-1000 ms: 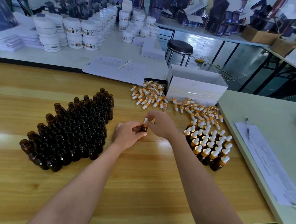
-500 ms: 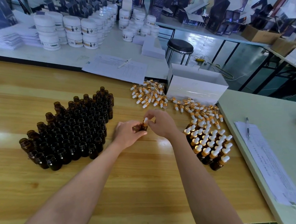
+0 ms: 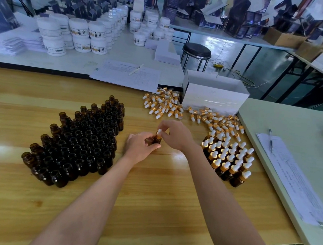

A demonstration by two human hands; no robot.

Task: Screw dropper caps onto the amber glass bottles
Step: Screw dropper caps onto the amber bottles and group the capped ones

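The left grip (image 3: 140, 147) is curling round one amber bottle (image 3: 157, 139), holding it upright at mid-counter (image 3: 151, 207). The right grip (image 3: 177, 135) is pinching the white-bulbed dropper cap (image 3: 159, 130) sitting on its neck. Uncapped bottles (image 3: 80, 142) are standing to the left, capped bottles (image 3: 228, 160) to the right, and loose caps (image 3: 163, 105) are lying beyond.

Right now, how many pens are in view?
2. The white pen lies on the printed sheets on the back table. The dark pen lies on the paper stack on the right-hand table. Others may be hidden in the clutter.
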